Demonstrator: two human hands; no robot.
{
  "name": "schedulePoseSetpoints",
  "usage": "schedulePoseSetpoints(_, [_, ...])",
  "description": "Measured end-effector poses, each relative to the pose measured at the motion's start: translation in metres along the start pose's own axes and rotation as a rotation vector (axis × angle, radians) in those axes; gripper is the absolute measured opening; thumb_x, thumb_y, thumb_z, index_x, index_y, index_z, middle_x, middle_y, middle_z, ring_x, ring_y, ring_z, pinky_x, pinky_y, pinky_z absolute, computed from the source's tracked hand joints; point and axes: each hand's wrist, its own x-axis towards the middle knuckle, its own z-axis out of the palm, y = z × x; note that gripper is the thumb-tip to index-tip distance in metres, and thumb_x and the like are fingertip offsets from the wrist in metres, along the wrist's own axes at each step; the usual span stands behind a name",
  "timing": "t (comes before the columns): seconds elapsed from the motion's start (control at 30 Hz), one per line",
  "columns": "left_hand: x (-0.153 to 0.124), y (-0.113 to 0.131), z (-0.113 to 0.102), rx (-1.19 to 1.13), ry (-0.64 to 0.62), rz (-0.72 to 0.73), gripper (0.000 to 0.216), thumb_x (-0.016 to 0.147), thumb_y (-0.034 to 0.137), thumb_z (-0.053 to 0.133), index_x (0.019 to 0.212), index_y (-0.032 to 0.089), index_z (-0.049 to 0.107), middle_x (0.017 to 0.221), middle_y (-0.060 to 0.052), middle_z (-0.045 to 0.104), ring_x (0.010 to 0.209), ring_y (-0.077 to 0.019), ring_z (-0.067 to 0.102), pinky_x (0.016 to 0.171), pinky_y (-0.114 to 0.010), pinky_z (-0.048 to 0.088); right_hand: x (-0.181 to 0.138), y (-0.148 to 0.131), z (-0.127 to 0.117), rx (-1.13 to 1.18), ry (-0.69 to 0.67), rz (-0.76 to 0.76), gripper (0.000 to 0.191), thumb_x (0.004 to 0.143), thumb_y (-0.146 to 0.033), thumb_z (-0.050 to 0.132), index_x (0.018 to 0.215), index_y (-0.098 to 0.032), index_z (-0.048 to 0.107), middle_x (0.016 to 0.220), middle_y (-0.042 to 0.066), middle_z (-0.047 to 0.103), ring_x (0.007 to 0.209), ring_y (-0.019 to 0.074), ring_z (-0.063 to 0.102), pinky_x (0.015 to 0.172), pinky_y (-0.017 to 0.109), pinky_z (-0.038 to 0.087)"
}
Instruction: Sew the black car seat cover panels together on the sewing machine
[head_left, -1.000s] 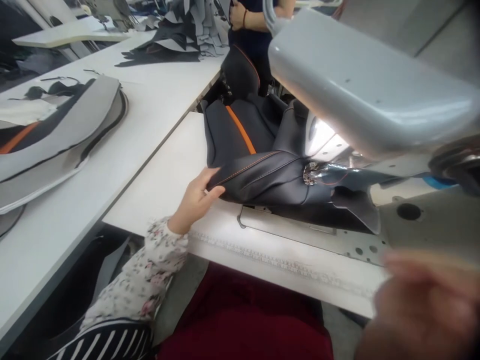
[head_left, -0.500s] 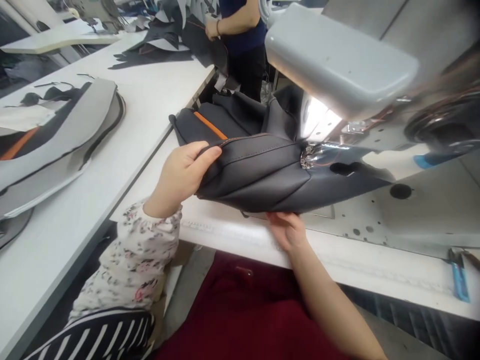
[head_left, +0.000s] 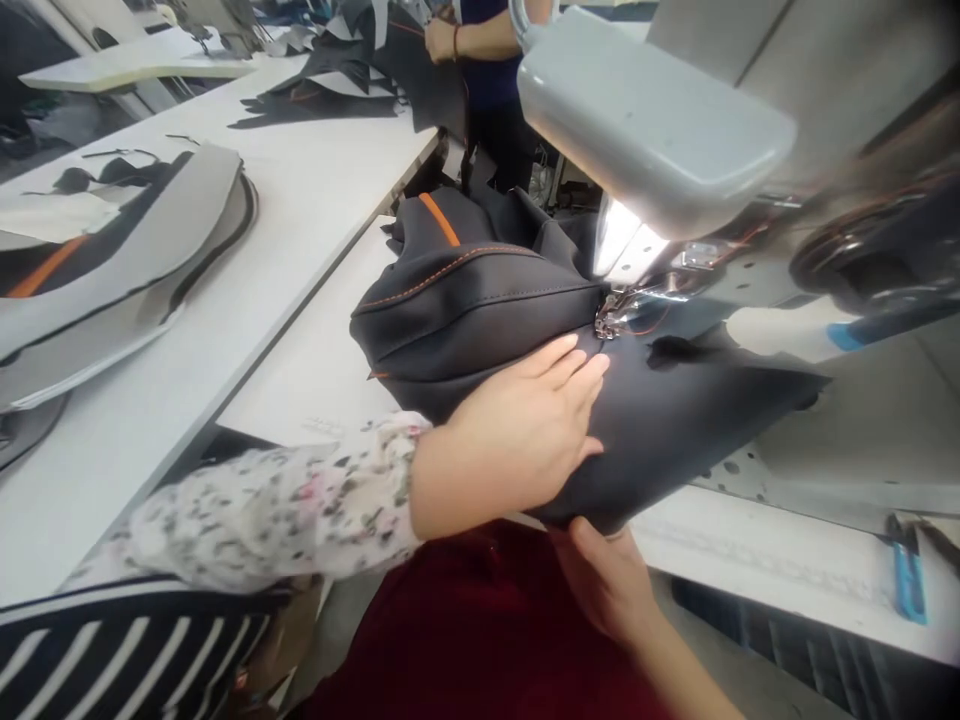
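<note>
At 1 sewing machine point(head_left: 652, 120): 2 hands point(head_left: 517, 440) point(head_left: 619, 575) on black workpiece point(head_left: 675, 420).

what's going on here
A person has stitched black material at a sewing machine. Their left hand lies flat on it, fingers just short of the presser foot, and their right hand holds its near edge. Beyond, a co-worker's hand is by dark pieces at the end of the white table.
</note>
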Motion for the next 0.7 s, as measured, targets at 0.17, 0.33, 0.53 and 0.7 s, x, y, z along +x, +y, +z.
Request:
schedulePoseSetpoints(0.17, [-0.008,-0.007,0.002,0.063,-0.063,0.024,0.049,0.109,0.039,0.044,0.13,0.004,0.072,0.148,-0.019,0.062,0.138,-0.0305,0.059,0.122,-0.045,0.038,-0.008,-0.003,-0.016,0.004,0.021,0.01,0.054,0.081,-0.039,0.083,0.133,-0.033,0.07,0.119,0.008,0.076,0.117,0.0316,0.071,0.115,0.059,0.048])
schedulePoseSetpoints(0.33, [-0.008,-0.008,-0.004,0.087,-0.075,0.05,0.052,0.11,0.043,0.041,0.121,0.005,0.076,0.146,-0.022,0.062,0.13,-0.0328,0.062,0.11,-0.044,0.042,-0.004,-0.012,-0.018,-0.007,0.025,0.024,0.063,0.079,-0.043,0.084,0.139,-0.032,0.066,0.12,0.01,0.076,0.121,0.0336,0.069,0.118,0.061,0.044])
schedulePoseSetpoints(0.53, [-0.006,-0.01,-0.004,0.076,-0.114,0.028,0.059,0.11,0.049,0.038,0.117,0.007,0.078,0.151,-0.021,0.058,0.116,-0.0306,0.063,0.099,-0.042,0.042,0.003,-0.015,-0.017,-0.028,0.071,-0.037,0.068,0.076,-0.04,0.087,0.14,-0.033,0.065,0.121,0.008,0.076,0.126,0.0328,0.066,0.125,0.06,0.034])
schedulePoseSetpoints(0.7, [-0.003,-0.013,-0.006,0.09,-0.119,0.049,0.068,0.108,0.058,0.036,0.112,0.007,0.08,0.15,-0.022,0.058,0.107,-0.0313,0.066,0.098,-0.045,0.041,0.009,-0.022,-0.018,-0.018,0.111,-0.064,0.067,0.076,-0.038,0.088,0.139,-0.035,0.066,0.124,0.005,0.074,0.133,0.0313,0.061,0.128,0.06,0.031])
